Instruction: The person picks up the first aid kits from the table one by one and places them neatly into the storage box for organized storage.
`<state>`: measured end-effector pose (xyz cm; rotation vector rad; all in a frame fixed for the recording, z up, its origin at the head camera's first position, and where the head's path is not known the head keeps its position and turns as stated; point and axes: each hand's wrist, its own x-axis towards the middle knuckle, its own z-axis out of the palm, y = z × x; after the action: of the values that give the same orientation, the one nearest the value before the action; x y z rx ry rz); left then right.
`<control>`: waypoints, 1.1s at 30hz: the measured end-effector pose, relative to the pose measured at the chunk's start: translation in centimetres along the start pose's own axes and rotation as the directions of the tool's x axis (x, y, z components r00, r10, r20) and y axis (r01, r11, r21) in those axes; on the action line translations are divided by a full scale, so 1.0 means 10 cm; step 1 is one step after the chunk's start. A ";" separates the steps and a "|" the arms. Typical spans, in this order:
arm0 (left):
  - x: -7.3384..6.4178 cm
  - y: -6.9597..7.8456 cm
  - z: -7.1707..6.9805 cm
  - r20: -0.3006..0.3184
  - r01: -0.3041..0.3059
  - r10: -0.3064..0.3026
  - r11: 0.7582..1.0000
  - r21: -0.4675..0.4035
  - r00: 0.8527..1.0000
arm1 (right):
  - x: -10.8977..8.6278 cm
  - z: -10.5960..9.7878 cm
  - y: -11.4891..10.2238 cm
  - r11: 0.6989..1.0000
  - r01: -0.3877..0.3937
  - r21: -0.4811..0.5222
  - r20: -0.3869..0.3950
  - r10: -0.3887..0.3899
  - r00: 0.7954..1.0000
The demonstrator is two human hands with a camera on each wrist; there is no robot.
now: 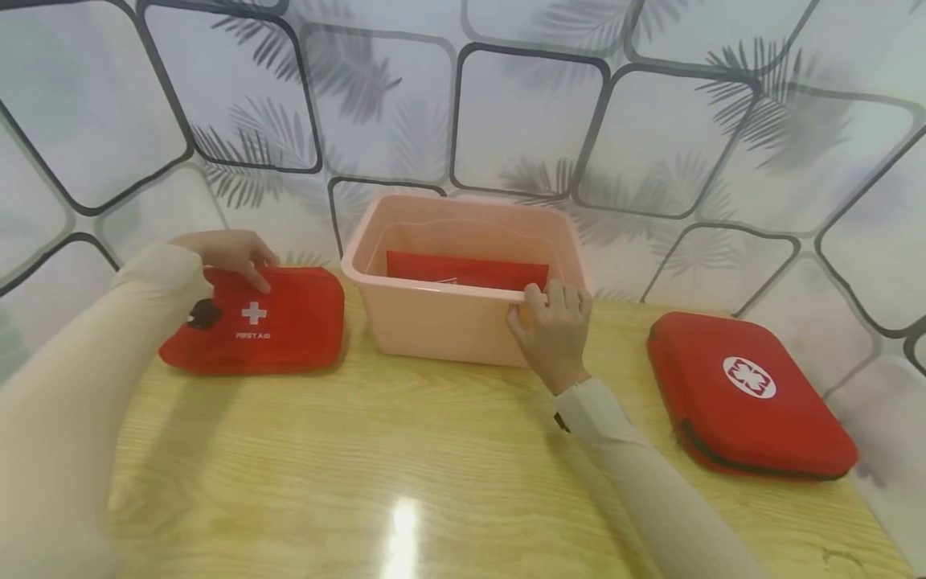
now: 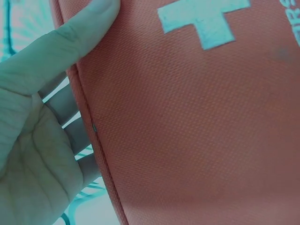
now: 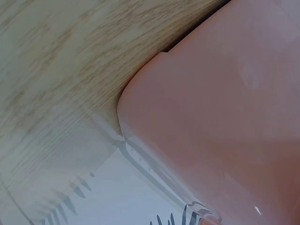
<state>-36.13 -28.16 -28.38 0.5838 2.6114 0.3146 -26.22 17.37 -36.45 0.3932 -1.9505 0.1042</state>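
On the left, a red first aid pouch (image 1: 304, 322) with a white cross stands tilted up on the table. My left hand (image 1: 235, 256) grips its top edge; in the left wrist view the thumb (image 2: 70, 44) lies across the front, and the other fingers pass behind the pouch. In the middle is a pink plastic bin (image 1: 434, 322). My right hand (image 1: 555, 334) holds its front rim near the right corner, fingers hooked over the edge. Inside the bin lies a flat red item (image 1: 470, 272), partly hidden by the front wall. The right wrist view shows the bin's side (image 3: 211, 108), not the hand.
A red hard-shell case (image 1: 752, 402) with a round white emblem lies on the right of the wooden table (image 1: 347, 482). Behind the bin and along both sides rises a patterned wall covering (image 1: 528, 121) with leaf prints.
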 end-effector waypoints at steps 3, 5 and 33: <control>-0.11 0.01 0.01 -0.004 0.010 -0.010 0.998 -0.060 1.000 | 0.01 0.01 -0.01 1.000 0.001 -0.005 0.005 -0.001 1.000; -0.17 0.01 0.03 -0.023 0.013 -0.014 0.997 -0.074 1.000 | 0.01 0.01 -0.01 1.000 0.001 -0.011 0.015 0.000 1.000; -0.83 0.27 -0.31 -0.313 0.087 -0.077 0.996 0.017 0.947 | 0.02 -0.03 -0.02 1.000 -0.002 -0.013 0.006 0.002 1.000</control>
<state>-29.93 -29.87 -21.77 0.4652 2.9410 0.3666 -25.95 17.18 -36.14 0.3830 -1.9567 0.0916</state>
